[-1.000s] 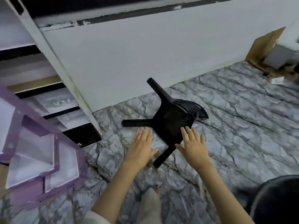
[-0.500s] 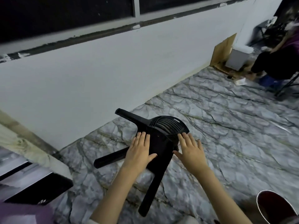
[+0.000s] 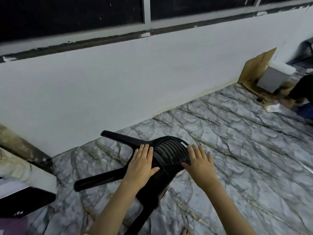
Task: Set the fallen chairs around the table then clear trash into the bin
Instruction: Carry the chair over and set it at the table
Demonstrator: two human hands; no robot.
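A black plastic chair [image 3: 169, 150] lies tipped over on the marble-patterned floor, its legs pointing left and toward me, its slatted seat facing up and right. My left hand [image 3: 141, 162] rests flat on the chair's left side where a leg joins the seat, fingers spread. My right hand [image 3: 199, 162] lies flat against the right edge of the slatted part, fingers apart. Neither hand is closed around the chair. No table shows in this view.
A white wall [image 3: 118, 78] runs close behind the chair. A white bin [image 3: 274, 77] stands at the far right beside leaning cardboard [image 3: 255, 65], with paper scrap [image 3: 273, 108] and a seated person's legs [image 3: 301, 92] nearby. A dark shelf edge [image 3: 25, 200] juts out at left.
My view has swung right, away from the purple shelves. Both hands have come from just short of the chair onto it, and its seat has turned up toward me.
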